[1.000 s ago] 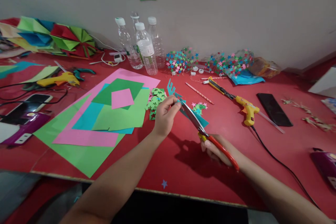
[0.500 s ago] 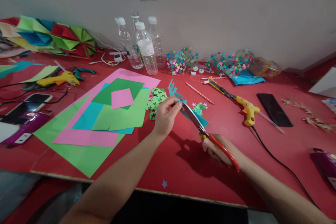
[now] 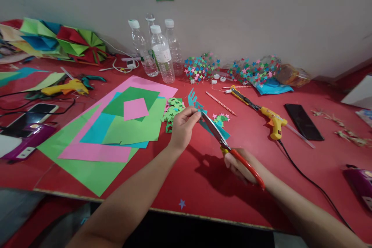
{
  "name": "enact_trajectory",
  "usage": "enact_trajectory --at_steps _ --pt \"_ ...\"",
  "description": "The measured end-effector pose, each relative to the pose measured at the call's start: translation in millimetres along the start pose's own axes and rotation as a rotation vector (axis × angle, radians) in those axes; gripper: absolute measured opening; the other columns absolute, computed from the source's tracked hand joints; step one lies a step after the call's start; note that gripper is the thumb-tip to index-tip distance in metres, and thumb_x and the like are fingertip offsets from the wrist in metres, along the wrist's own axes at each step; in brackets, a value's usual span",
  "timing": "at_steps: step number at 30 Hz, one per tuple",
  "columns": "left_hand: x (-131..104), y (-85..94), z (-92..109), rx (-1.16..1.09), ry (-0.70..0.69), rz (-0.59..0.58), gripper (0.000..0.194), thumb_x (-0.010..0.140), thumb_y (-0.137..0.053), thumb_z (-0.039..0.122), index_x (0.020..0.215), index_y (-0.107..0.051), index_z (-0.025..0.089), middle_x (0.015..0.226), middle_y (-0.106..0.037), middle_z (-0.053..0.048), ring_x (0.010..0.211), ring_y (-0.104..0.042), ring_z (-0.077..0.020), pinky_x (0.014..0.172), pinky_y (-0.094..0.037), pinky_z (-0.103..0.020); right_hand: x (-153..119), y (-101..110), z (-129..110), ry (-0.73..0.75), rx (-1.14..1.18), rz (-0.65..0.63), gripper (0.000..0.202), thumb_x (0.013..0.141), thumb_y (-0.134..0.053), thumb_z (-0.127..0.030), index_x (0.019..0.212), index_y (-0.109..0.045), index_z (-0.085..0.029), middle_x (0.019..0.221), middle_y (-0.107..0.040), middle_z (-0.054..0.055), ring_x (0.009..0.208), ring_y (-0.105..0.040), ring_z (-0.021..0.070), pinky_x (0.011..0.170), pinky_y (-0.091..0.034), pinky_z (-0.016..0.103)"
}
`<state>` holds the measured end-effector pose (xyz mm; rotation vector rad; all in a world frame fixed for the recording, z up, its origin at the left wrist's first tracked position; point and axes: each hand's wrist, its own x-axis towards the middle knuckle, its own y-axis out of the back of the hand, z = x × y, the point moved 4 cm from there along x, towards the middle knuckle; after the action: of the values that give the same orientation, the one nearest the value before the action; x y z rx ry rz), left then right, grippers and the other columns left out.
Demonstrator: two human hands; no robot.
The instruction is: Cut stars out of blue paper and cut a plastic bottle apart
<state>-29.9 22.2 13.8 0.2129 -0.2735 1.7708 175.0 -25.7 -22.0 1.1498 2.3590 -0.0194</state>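
Observation:
Above the red table, my left hand [image 3: 185, 126] pinches a piece of blue paper [image 3: 196, 101] between thumb and fingers. Notched cut edges show on the paper beyond the fingers, and the part inside the pinch is hidden. My right hand [image 3: 236, 164] is wrapped round the handles of the red-handled scissors [image 3: 243, 167]. Their blades point up and left, with the tips at my left fingertips and looking nearly closed. Green paper stars [image 3: 173, 114] lie heaped just left of my left hand. A smaller pile of green and pink stars [image 3: 221, 119] sits behind the blades.
Coloured paper sheets [image 3: 139, 128] overlap at the left. Clear plastic bottles [image 3: 162, 54] stand by the wall. On the right lie a striped straw [image 3: 221, 103], a yellow glue gun [image 3: 274, 122] with its cord, and a black phone [image 3: 303, 121]. One purple star [image 3: 181, 204] is near the front edge.
Both hands stay in almost the same place. My left fingertips and the scissor tips shift very slightly left.

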Motion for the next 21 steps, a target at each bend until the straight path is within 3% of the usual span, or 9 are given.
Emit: enact_trajectory --at_steps 13,21 --pt "0.2 0.9 4.9 0.039 -0.028 -0.009 0.024 0.085 -0.056 0.025 0.062 -0.058 0.020 0.065 -0.052 0.001 0.067 -0.049 -0.0139 0.067 -0.040 -0.029 -0.4 1.3 0.2 -0.041 -0.003 0.002 0.048 0.082 -0.051 -0.067 0.066 -0.044 -0.022 0.039 -0.038 -0.009 0.030 -0.033 0.0055 0.031 -0.025 0.019" --pt "0.3 1.5 2.7 0.026 -0.026 0.005 0.023 0.084 -0.055 0.022 0.062 -0.054 0.019 0.063 -0.048 0.002 0.066 -0.045 -0.0126 0.066 -0.036 -0.029 -0.5 1.8 -1.4 -0.044 0.018 -0.002 0.055 0.077 -0.053 -0.074 0.066 -0.044 -0.022 0.040 -0.037 -0.010 0.030 -0.032 0.0046 0.031 -0.027 0.018"
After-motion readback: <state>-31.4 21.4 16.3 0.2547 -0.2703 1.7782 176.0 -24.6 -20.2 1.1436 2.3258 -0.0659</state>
